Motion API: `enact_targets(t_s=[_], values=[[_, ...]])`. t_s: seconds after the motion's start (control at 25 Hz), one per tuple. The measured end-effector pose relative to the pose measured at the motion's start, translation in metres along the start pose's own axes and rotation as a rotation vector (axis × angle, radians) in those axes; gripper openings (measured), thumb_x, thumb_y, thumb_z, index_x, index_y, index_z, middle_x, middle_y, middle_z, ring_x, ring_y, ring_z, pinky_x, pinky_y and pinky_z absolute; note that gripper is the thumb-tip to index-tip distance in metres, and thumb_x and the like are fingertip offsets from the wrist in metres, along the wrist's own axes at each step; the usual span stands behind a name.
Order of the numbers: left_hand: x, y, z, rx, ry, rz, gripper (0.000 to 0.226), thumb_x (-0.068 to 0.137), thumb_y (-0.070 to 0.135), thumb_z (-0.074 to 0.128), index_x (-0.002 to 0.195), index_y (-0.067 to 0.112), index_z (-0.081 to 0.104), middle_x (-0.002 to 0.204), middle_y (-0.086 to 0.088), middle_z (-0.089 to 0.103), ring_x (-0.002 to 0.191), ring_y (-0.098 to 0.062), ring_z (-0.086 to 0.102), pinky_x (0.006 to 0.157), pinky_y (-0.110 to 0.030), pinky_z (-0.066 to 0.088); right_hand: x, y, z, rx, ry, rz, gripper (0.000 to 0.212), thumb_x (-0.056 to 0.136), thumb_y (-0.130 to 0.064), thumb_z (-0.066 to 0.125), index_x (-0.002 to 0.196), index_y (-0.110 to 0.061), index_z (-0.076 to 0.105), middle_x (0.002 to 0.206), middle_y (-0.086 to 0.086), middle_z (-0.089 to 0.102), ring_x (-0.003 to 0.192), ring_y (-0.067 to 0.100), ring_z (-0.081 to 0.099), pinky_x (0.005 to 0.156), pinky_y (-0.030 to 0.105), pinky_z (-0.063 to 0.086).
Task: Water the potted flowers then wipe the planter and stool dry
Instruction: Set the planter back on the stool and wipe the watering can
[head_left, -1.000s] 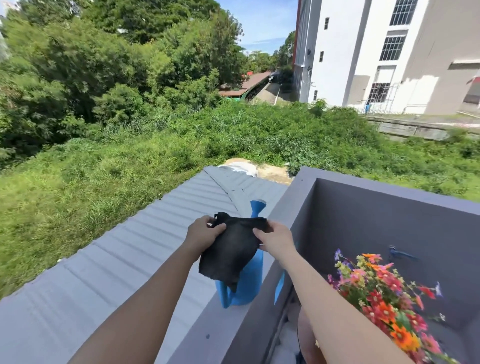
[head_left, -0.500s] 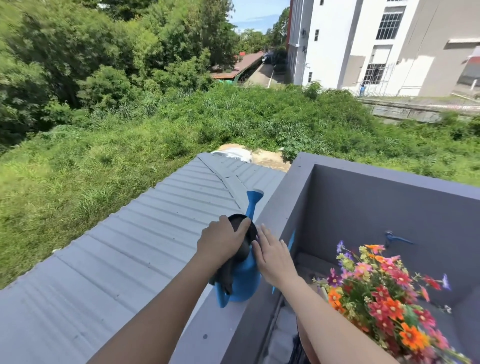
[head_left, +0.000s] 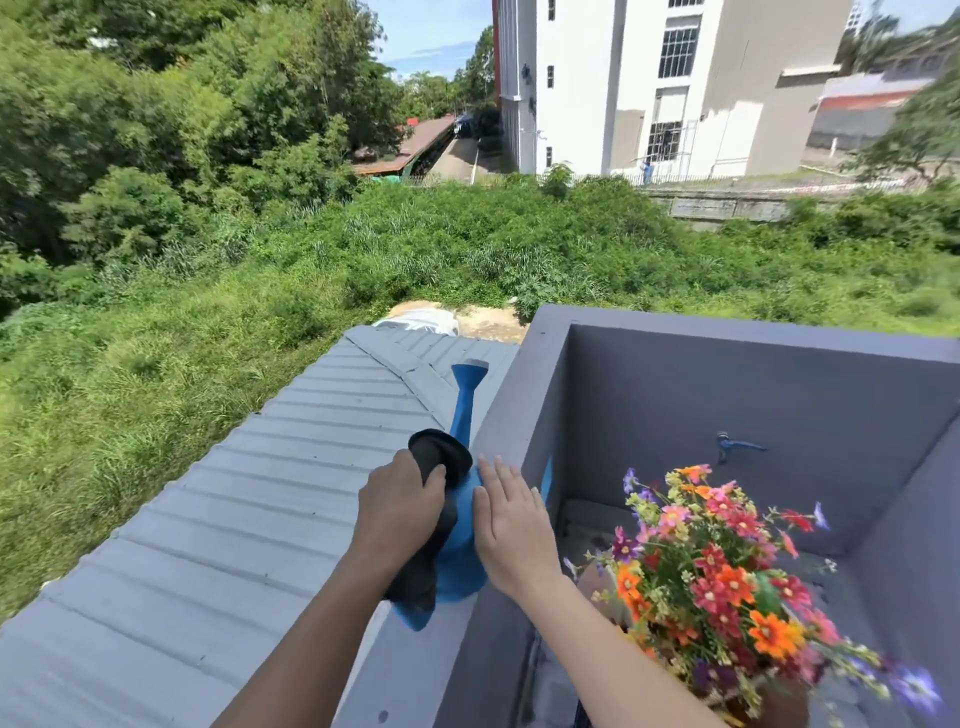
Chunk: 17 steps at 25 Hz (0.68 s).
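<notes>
On the grey ledge (head_left: 415, 670), the blue watering can (head_left: 462, 545) lies spout-away between both hands: left hand (head_left: 400, 512) clenched on a black cloth (head_left: 439, 457) (draped over it), right hand (head_left: 511, 525) flat, fingers apart

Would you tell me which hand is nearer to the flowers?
Right. The right hand lies flat on the watering can beside the flowers; the left hand is beyond it.

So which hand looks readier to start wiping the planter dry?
Probably the left hand: it already grips the black cloth. The right hand lies open and flat against the blue can.
</notes>
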<state>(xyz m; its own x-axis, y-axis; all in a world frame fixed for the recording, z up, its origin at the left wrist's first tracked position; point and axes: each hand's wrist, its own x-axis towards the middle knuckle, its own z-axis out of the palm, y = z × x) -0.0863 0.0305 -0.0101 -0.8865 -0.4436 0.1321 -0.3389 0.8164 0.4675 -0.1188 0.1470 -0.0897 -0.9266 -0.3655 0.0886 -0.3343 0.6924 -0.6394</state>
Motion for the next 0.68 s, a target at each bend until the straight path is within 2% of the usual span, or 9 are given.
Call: enact_targets(t_s=[0.12, 0.24, 0.4, 0.56, 0.68], values=[[-0.004, 0.041, -0.026, -0.089, 0.049, 0.111, 0.033, 0.092, 0.036, 0.049, 0.099, 0.004, 0.056, 0.099, -0.016, 0.065, 0.098, -0.036, 0.057, 0.075, -0.034, 0.039, -0.006, -0.008, -0.046, 0.019, 0.177, -0.008, 0.053, 0.100, -0.039, 0.014, 0.153, -0.028, 0.018, 0.163, -0.003, 0.015, 0.152, 0.015, 0.005, 0.121, 0.036, 0.004], [-0.020, 0.099, -0.047, -0.236, 0.066, 0.225, 0.029, 0.091, 0.035, 0.052, 0.087, 0.007, 0.057, 0.083, -0.010, 0.062, 0.087, -0.033, 0.057, 0.067, -0.032, 0.034, -0.024, -0.003, -0.110, 0.050, 0.326, -0.023, 0.059, 0.096, -0.043, 0.012, 0.152, -0.029, 0.021, 0.163, -0.002, 0.017, 0.152, 0.014, 0.004, 0.121, 0.036, 0.005], [-0.064, 0.178, -0.037, -0.358, 0.065, 0.332, 0.025, 0.090, 0.033, 0.055, 0.081, 0.010, 0.057, 0.065, 0.003, 0.053, 0.076, -0.027, 0.052, 0.064, -0.030, 0.030, -0.073, 0.041, -0.187, 0.045, 0.476, 0.003, 0.063, 0.093, -0.051, 0.008, 0.150, -0.031, 0.026, 0.162, -0.002, 0.020, 0.151, 0.014, 0.007, 0.121, 0.037, 0.007], [-0.128, 0.257, 0.030, -0.460, -0.023, 0.334, 0.026, 0.090, 0.033, 0.055, 0.085, 0.008, 0.061, 0.071, -0.001, 0.059, 0.077, -0.026, 0.055, 0.065, -0.031, 0.034, -0.135, 0.130, -0.237, 0.024, 0.537, 0.145, 0.061, 0.094, -0.045, 0.012, 0.150, -0.029, 0.028, 0.161, -0.003, 0.022, 0.151, 0.013, 0.009, 0.121, 0.035, 0.007], [-0.169, 0.296, 0.094, -0.482, -0.118, 0.290, 0.029, 0.090, 0.034, 0.054, 0.086, 0.006, 0.062, 0.085, -0.010, 0.066, 0.088, -0.032, 0.060, 0.067, -0.032, 0.037, -0.179, 0.199, -0.255, 0.030, 0.525, 0.236, 0.075, 0.085, -0.054, 0.002, 0.149, -0.027, 0.031, 0.160, -0.003, 0.027, 0.151, 0.012, 0.012, 0.121, 0.035, 0.007]])
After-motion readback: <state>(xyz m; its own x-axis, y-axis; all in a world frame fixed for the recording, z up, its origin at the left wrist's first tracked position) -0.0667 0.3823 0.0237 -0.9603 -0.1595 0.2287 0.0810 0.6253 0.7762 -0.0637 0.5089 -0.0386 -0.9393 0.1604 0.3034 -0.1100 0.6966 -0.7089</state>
